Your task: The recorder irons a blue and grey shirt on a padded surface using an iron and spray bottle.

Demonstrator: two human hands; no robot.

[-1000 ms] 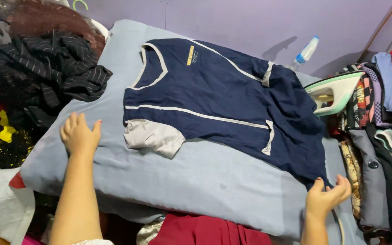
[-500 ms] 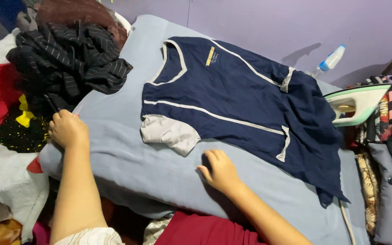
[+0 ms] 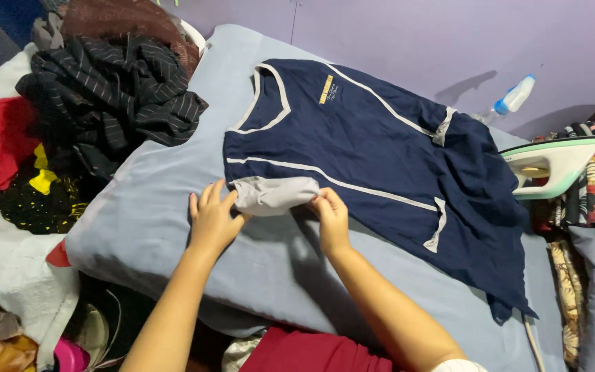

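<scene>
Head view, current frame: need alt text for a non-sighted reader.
Two bare hands, left hand and right hand, pinch the grey sleeve of a navy shirt spread on a blue-grey padded surface. An iron rests to the right, a pile of dark clothes at upper left.

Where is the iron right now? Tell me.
In the head view the iron sits at the right edge, beside the navy shirt and just below the spray bottle.
</scene>
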